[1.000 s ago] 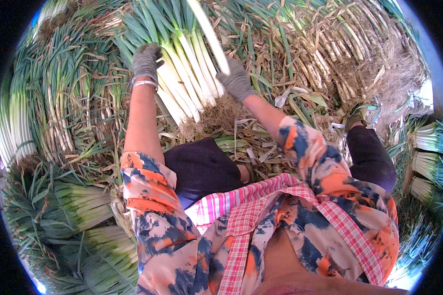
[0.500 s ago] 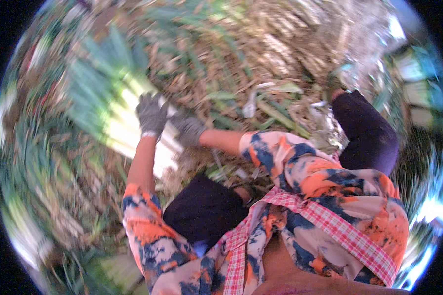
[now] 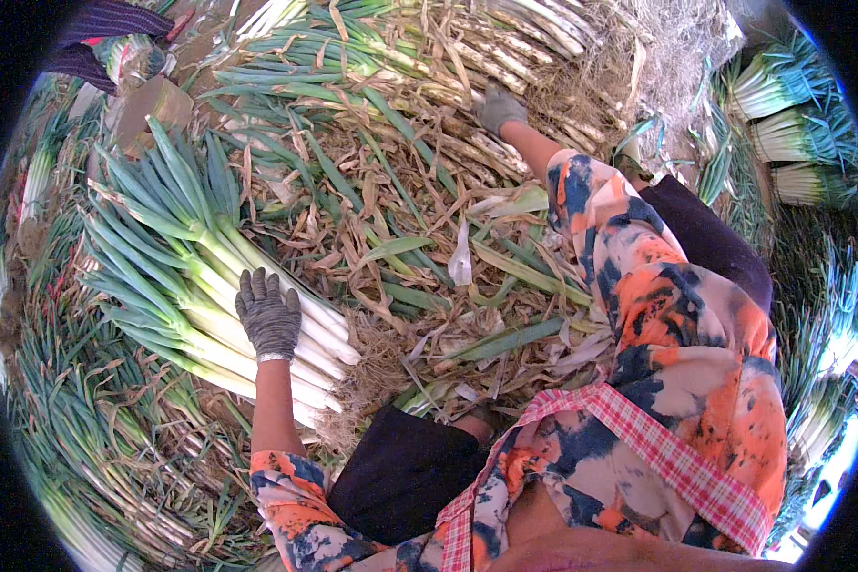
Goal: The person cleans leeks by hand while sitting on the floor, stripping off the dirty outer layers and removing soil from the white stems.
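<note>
My left hand [image 3: 270, 315], in a grey glove, lies flat with its fingers stretched over a pile of peeled leeks [image 3: 229, 286]. Their white stems point toward my dark-trousered knee and their green tops fan out to the far left. My right hand [image 3: 499, 107], gloved too, reaches far forward to a heap of unpeeled leeks [image 3: 491, 62] with soiled stems. It touches the stalks there; its fingertips are too hidden among them to show whether they grip one.
Dry leaves and peelings [image 3: 391, 238] cover the ground between my hands. A mat of roots [image 3: 610, 71] lies at the far right end of the heap. Bundled leeks [image 3: 796, 133] stand along the right side. More leeks [image 3: 105, 419] spread at the left. Part of another person's striped clothing [image 3: 110, 33] shows far left.
My right hand has left the peeled leeks beside my left hand and reached forward right to the unpeeled heap. My left hand has moved slightly down, still over the peeled leeks.
</note>
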A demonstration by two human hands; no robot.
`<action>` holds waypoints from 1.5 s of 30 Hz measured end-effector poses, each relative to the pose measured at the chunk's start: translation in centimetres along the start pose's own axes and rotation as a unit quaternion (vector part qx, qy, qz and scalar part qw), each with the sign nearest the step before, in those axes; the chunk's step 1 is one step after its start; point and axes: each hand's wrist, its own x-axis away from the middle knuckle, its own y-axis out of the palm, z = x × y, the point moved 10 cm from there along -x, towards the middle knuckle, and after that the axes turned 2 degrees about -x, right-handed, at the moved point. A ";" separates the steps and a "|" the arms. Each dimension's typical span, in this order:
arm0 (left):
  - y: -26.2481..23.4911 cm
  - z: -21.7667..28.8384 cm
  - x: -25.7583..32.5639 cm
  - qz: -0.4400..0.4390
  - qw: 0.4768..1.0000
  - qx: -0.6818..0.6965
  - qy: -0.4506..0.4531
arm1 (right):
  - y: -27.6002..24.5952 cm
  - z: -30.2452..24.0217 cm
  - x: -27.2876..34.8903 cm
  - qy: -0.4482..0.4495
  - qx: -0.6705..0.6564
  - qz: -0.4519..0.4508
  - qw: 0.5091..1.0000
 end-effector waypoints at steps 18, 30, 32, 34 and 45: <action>-1.5 6.8 -2.7 -0.216 0.951 0.204 0.082 | -10.9 -9.4 28.6 -0.067 -0.495 -0.214 0.839; -25.4 11.0 -4.6 0.072 0.506 0.857 -0.063 | -21.8 -9.4 40.7 -0.262 -0.382 -0.029 0.886; -26.4 11.1 -3.6 0.098 0.508 0.851 -0.091 | -24.0 -9.8 41.9 -0.272 -0.375 -0.009 0.886; -27.4 10.8 -2.5 0.149 0.521 0.834 -0.101 | -25.0 -10.2 42.5 -0.266 -0.416 -0.030 0.869; -23.7 34.5 13.4 -0.154 0.834 0.385 0.363 | -23.2 -5.0 33.3 -0.321 -0.657 0.073 0.678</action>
